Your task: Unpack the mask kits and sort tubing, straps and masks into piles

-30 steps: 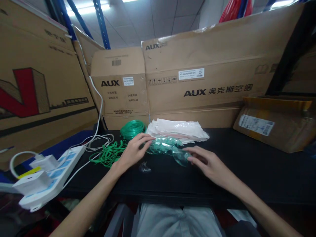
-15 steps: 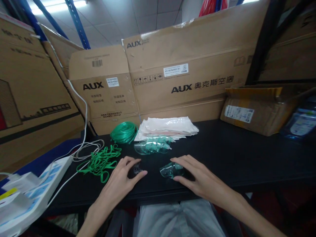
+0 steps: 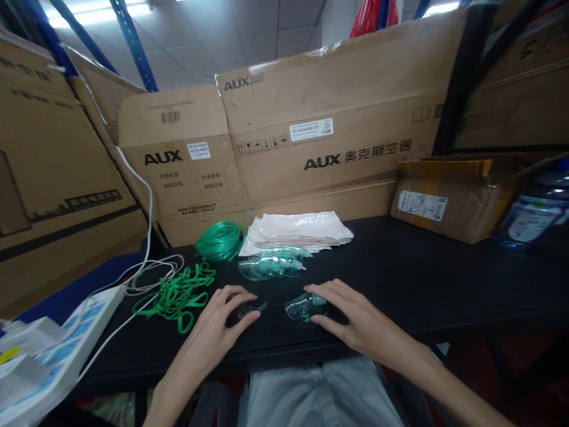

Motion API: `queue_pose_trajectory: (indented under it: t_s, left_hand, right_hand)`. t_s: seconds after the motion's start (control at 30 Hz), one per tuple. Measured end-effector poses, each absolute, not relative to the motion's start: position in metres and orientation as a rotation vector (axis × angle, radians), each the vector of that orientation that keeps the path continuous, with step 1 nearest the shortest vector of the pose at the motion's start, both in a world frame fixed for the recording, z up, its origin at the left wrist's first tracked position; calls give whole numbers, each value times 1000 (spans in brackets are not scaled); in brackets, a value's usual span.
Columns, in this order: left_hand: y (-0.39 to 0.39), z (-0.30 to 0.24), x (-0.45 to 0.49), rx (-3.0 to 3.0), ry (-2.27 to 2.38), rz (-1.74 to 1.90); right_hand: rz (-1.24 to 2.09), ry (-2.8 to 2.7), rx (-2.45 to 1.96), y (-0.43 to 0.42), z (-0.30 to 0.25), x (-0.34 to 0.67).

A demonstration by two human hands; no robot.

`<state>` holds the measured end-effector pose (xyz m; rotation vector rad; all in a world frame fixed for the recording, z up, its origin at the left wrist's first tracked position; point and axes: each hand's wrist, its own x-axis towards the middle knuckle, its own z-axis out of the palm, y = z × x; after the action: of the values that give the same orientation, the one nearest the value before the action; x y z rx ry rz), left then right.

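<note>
My left hand (image 3: 216, 329) rests on the black table (image 3: 400, 279) near its front edge, fingers curled and pinching a small clear plastic piece (image 3: 251, 308). My right hand (image 3: 353, 320) lies just to the right of it, fingers closed over a clear green-tinted mask (image 3: 303, 307). The two hands sit about a hand's width apart. Behind them lies a small pile of the same clear green masks (image 3: 271, 264), and behind that a stack of white plastic bags (image 3: 300, 228).
A coil of green tubing (image 3: 219, 240) and loose green elastic bands (image 3: 176, 293) lie to the left. A white power strip (image 3: 62, 350) with cables hangs off the left edge. AUX cardboard boxes (image 3: 329, 136) wall the back. A taped parcel (image 3: 448, 198) and a bottle (image 3: 531, 216) sit at the right.
Both hands drew back from the mask pile to the table's front edge, the right bringing one mask, the left a small clear piece. Over the last half second they barely moved.
</note>
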<state>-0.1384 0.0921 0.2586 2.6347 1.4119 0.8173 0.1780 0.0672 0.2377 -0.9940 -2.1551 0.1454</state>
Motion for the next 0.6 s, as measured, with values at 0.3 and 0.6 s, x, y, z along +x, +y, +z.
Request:
queue_pose_trajectory:
  t_s: [0.3, 0.6]
  left_hand:
    - [88, 260, -140, 2609, 1189, 703]
    - [91, 259, -139, 2578, 1181, 761]
  right_hand:
    - [163, -2151, -1004, 67, 238, 178]
    - [147, -2152, -996, 68, 238, 178]
